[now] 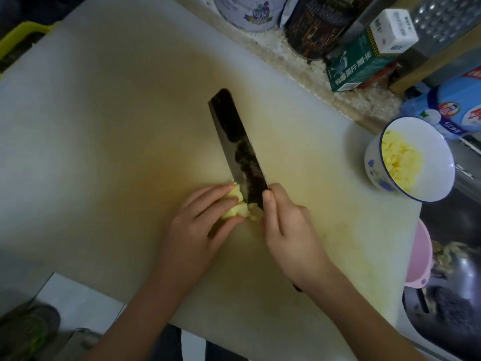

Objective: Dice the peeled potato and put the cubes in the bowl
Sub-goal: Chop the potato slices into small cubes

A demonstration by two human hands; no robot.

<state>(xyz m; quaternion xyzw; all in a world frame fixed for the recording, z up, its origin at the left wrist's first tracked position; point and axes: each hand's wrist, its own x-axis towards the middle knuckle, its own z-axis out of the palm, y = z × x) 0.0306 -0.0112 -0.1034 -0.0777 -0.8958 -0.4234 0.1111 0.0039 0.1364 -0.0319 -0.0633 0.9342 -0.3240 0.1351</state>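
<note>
Left hand (197,225) fingers clamp potato (238,196); right hand (289,227) grips knife (234,131) beside it

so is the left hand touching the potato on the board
Touching. The head view shows the left hand gripping the potato, fingers on top and thumb at its near side, beside the knife.

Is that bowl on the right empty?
No, the bowl holds a heap of yellow potato cubes.
</note>
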